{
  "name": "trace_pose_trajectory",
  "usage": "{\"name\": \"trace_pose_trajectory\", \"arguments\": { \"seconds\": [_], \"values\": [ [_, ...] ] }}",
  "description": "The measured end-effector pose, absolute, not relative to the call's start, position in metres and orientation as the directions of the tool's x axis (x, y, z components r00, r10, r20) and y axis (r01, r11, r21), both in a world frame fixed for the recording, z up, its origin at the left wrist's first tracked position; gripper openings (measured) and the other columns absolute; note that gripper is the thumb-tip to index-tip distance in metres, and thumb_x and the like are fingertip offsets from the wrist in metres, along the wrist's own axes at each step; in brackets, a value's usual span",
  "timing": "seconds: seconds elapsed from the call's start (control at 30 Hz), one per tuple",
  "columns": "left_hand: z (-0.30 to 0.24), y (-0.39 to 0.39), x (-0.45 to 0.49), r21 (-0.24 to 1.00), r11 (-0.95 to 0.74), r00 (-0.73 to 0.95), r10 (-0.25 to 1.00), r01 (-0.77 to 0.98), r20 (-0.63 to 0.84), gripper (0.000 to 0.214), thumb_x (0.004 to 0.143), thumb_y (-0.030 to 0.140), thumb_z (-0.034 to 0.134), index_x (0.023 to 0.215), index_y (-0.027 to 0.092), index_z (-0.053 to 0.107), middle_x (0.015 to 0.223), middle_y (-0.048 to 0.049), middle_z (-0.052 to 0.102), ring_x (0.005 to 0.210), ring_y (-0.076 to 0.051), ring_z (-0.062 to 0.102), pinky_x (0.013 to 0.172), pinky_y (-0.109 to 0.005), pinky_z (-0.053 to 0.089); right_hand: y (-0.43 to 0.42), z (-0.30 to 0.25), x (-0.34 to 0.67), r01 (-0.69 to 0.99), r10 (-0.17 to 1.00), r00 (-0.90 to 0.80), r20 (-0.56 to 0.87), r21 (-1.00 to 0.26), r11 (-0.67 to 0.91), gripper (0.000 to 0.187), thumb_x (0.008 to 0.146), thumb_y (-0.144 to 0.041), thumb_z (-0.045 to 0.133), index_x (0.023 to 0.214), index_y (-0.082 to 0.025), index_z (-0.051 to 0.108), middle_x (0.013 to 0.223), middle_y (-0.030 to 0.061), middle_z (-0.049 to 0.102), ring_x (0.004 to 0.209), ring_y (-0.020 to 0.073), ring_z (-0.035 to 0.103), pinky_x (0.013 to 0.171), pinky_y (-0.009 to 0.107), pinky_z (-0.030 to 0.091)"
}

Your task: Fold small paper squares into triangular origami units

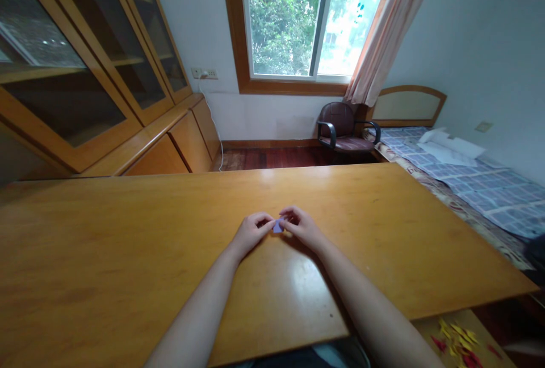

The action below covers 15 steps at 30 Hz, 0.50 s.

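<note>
My left hand [250, 231] and my right hand [301, 225] meet over the middle of a wooden table [128, 243]. Between their fingertips sits a small light purple piece of paper [278, 225]. Both hands pinch it, fingers curled and pressed together, resting on or just above the tabletop. Only a small part of the paper shows between the fingers.
Several small red and yellow paper pieces [457, 339] lie on a lower surface at the bottom right. A bed [477, 186] stands to the right, a dark chair [344, 126] under the window, and glass-door cabinets [85, 72] on the left.
</note>
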<state>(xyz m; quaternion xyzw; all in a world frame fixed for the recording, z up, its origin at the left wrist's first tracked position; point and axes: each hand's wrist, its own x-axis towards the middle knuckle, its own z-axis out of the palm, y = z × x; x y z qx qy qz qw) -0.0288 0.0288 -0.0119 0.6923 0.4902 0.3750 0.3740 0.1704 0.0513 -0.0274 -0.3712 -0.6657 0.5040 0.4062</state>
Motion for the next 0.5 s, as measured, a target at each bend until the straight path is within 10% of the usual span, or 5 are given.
{"name": "trace_pose_trajectory", "arguments": {
  "seconds": [0.5],
  "values": [
    [-0.0069, 0.0257, -0.0261, 0.857, -0.246, 0.249, 0.958, 0.452, 0.144, 0.018, 0.083, 0.030, 0.060, 0.083, 0.017, 0.073, 0.082, -0.0038, 0.072, 0.074, -0.018, 0.062, 0.068, -0.027, 0.045, 0.0535, -0.0316, 0.1715, 0.045, 0.906, -0.386, 0.174, -0.977, 0.207, 0.019, 0.082, -0.033, 0.067, 0.095, -0.019, 0.062, 0.082, 0.0009, 0.066, 0.074, 0.0154, 0.062, 0.070, 0.029, 0.049]
  ]
}}
